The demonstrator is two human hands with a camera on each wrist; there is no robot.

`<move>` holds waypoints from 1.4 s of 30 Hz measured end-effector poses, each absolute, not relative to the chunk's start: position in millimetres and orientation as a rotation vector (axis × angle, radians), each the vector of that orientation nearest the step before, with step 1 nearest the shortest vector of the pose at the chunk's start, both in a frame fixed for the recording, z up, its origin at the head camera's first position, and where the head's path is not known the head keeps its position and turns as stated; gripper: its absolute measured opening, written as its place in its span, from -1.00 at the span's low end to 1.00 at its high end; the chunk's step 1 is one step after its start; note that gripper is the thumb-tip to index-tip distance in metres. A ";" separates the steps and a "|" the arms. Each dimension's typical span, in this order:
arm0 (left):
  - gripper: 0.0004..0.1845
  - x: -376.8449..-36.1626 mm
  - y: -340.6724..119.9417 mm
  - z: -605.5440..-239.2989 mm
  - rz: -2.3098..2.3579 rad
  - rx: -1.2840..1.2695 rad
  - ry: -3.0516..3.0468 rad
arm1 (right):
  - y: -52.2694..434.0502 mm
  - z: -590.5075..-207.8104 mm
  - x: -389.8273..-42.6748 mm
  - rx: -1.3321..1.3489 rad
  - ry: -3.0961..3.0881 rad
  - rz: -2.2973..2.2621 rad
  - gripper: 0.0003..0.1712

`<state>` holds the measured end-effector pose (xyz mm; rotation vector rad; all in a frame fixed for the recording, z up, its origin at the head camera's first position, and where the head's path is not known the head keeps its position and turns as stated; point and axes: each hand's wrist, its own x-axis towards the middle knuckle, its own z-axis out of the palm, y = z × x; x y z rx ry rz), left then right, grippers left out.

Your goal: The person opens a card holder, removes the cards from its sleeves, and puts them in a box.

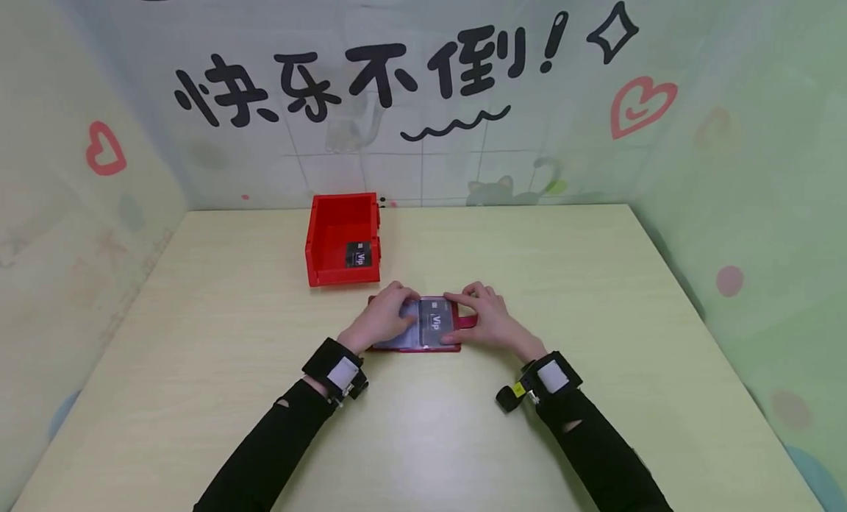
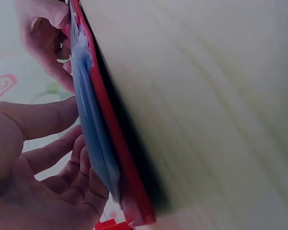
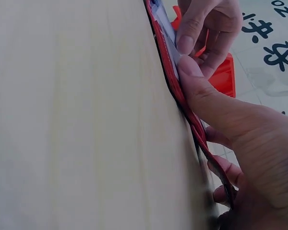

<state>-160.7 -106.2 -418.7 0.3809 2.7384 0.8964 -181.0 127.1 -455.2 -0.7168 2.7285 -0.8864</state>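
A red card wallet (image 1: pixel 415 346) lies open on the table, its clear sleeves (image 1: pixel 405 328) facing up. My left hand (image 1: pixel 390 317) rests on the left sleeves with relaxed fingers. My right hand (image 1: pixel 463 319) pinches a dark VIP card (image 1: pixel 435 322) at the wallet's right side, thumb at its near edge and forefinger at its far edge. The left wrist view shows the sleeves (image 2: pixel 93 139) on the red cover (image 2: pixel 113 139), with my left fingers (image 2: pixel 81 163) against them. In the right wrist view my thumb (image 3: pixel 197 79) presses the wallet's edge (image 3: pixel 170 72).
A red open bin (image 1: pixel 324 236) stands just behind the wallet, left of centre, with another dark VIP card (image 1: pixel 359 254) inside it. The pale wooden table (image 1: pixel 423 438) is walled in by decorated panels at the back and both sides.
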 end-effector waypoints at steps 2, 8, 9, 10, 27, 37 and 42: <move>-0.54 -161.2 -105.5 -418.7 0.887 0.370 2.740 | 129.0 -455.0 -181.3 -0.712 2.725 -0.887 -0.06; -0.54 -162.5 -101.2 -417.3 0.854 0.361 2.721 | 130.8 -456.3 -182.6 -0.704 2.719 -0.893 -0.06; -0.54 -163.0 -101.0 -417.3 0.862 0.355 2.710 | 130.6 -456.6 -182.6 -0.706 2.719 -0.898 -0.06; -0.55 -163.6 -101.1 -417.2 0.878 0.347 2.698 | 130.4 -457.0 -182.6 -0.709 2.720 -0.901 -0.06; -0.62 -167.8 -102.9 -413.6 1.232 0.159 2.538 | 125.3 -457.7 -180.0 -0.685 2.764 -0.885 -0.05; -0.68 -171.5 -99.5 -421.8 1.288 0.085 2.573 | 126.5 -455.0 -179.9 -0.703 2.741 -0.864 -0.04; -0.71 -173.5 -102.0 -419.2 1.247 0.105 2.576 | 128.1 -454.9 -181.2 -0.732 2.735 -0.847 -0.02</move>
